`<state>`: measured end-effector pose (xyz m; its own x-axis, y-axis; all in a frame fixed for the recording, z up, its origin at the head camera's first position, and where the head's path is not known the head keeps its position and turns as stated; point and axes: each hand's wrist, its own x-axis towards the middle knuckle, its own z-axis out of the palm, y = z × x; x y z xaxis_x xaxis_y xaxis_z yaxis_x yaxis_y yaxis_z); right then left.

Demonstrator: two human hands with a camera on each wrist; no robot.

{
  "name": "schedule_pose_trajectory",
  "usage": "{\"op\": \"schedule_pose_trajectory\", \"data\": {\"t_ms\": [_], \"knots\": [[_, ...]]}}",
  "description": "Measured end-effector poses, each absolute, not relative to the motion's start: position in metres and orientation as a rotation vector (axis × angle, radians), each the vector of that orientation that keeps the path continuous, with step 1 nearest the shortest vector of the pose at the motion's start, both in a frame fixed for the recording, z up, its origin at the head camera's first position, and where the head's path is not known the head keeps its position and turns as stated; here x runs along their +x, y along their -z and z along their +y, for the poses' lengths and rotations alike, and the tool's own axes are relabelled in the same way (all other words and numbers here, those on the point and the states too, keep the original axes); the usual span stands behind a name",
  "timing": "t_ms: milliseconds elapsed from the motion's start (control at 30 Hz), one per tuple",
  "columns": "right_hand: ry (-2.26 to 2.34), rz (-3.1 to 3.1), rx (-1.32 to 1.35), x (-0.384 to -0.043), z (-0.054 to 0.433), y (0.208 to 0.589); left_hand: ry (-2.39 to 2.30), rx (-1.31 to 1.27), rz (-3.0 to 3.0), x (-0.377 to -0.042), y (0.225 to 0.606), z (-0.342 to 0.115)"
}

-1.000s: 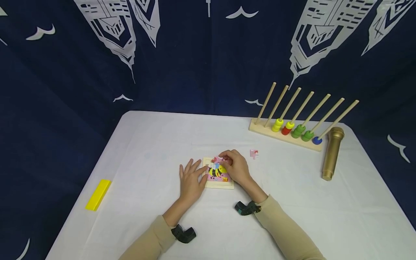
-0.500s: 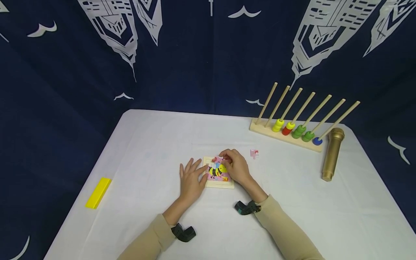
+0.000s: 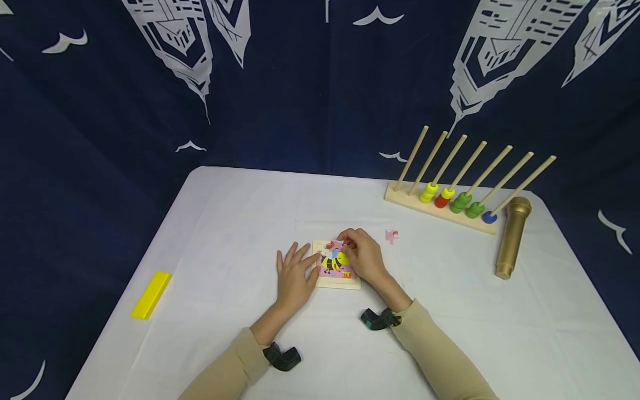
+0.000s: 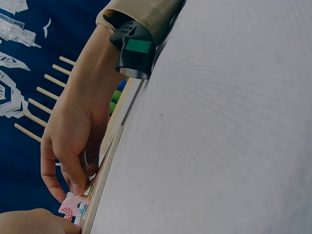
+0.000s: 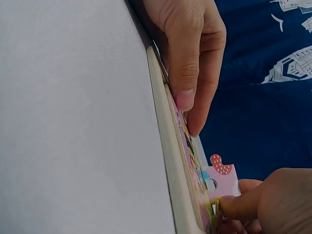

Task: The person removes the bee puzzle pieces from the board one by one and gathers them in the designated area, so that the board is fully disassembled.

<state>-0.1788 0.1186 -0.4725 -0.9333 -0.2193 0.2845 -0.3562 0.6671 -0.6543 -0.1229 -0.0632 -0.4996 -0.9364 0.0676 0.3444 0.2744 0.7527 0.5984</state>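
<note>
right hand (image 3: 365, 258) pinches a pink puzzle piece (image 5: 224, 183) between thumb and fingers; piece (white-dotted red patch along one edge) tilted up over the far part of the bee puzzle (image 3: 334, 264). left hand (image 3: 294, 280) ungripped, fingers spread, thumb and forefinger touching the puzzle's left side. puzzle sits in a pale wooden frame (image 3: 338, 283) on the white table (image 3: 225, 222). loose pink piece (image 3: 391, 236) lies near, beyond the right hand. peg rack (image 3: 440, 209) farther right, gold cylinder (image 3: 512, 239) beside it.

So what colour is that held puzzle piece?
The piece is mostly pink with a white-dotted red patch, clearest in the right wrist view.
</note>
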Motion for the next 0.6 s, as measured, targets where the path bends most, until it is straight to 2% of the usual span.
{"op": "schedule_pose_trajectory", "data": {"t_ms": [600], "knots": [[-1.319,-2.649,0.429,-0.1785,0.1181,0.473,0.96,-0.269,-2.655,-0.1206,0.4971,-0.0633]]}}
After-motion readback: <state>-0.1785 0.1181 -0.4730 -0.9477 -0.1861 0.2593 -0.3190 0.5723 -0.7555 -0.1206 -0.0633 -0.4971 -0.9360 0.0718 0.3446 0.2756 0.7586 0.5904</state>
